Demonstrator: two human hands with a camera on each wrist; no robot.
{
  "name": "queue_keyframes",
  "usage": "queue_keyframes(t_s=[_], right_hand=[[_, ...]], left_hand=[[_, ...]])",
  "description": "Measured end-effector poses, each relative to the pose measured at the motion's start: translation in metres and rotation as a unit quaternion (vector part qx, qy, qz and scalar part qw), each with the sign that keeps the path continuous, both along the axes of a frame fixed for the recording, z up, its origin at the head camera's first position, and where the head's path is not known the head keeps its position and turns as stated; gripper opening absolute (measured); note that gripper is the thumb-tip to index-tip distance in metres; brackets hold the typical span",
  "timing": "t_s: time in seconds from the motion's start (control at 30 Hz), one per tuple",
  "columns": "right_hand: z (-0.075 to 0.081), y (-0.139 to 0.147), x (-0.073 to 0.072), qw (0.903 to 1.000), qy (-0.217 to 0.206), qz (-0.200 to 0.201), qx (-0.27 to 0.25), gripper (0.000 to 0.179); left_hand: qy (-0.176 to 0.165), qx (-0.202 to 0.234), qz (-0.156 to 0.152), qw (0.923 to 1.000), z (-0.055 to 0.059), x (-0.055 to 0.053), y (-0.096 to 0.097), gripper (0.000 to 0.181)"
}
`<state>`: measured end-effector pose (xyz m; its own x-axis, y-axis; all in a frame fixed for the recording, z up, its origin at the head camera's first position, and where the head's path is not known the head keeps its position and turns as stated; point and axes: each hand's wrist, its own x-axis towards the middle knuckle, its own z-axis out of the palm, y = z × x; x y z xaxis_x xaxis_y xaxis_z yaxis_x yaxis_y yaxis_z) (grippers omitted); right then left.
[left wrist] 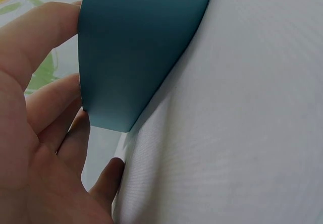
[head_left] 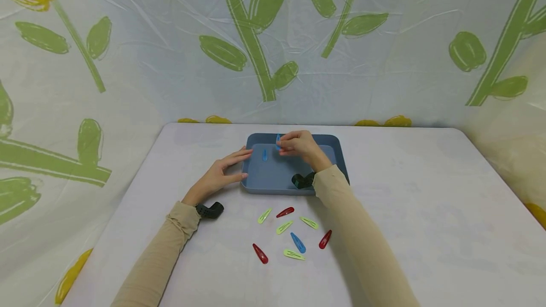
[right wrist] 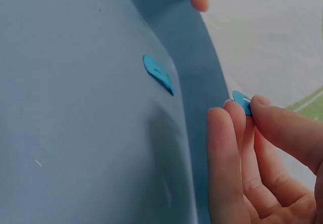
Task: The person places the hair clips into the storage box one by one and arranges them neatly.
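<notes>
A blue snap hair clip point(right wrist: 241, 102) is pinched between thumb and fingertip of my right hand point(head_left: 300, 146), above the far part of the grey-blue tray point(head_left: 268, 176). Another blue clip point(head_left: 265, 155) lies flat on the tray floor, to the left of that hand. My left hand point(head_left: 218, 176) rests against the tray's left side, thumb and fingers spread apart. In the left wrist view, several fingertips touch the tray's outer wall point(left wrist: 136, 42).
In front of the tray several clips lie scattered on the white table point(head_left: 426, 212): yellow-green clips point(head_left: 284, 227), red clips point(head_left: 260, 253) and a blue one point(head_left: 298, 242). A flower-patterned sheet point(head_left: 362, 75) hangs behind the table.
</notes>
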<state>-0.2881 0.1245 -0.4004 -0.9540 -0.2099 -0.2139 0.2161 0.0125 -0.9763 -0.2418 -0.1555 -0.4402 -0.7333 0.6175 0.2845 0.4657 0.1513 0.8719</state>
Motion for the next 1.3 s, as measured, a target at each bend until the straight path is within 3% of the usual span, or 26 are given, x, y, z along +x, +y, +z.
queue_keyframes(t_s=[0.2, 0.43, 0.67, 1.3], right_hand=[[-0.002, -0.002, -0.004, 0.9994, -0.021, -0.011, 0.027, 0.022], [-0.005, -0.006, -0.006, 0.9971, -0.04, -0.016, 0.063, 0.022], [-0.013, -0.007, -0.009, 0.9947, -0.058, -0.032, 0.078, 0.022], [-0.013, -0.011, -0.005, 0.9898, -0.044, -0.04, 0.13, 0.01]], left_hand=[[-0.009, 0.003, -0.003, 1.0, 0.0, 0.0, -0.001, 0.061], [0.005, 0.003, -0.002, 1.0, 0.001, 0.0, 0.0, 0.062], [-0.02, 0.01, -0.001, 0.9998, 0.003, 0.002, 0.0, 0.062], [0.008, 0.003, -0.002, 1.0, 0.004, 0.0, 0.001, 0.059]])
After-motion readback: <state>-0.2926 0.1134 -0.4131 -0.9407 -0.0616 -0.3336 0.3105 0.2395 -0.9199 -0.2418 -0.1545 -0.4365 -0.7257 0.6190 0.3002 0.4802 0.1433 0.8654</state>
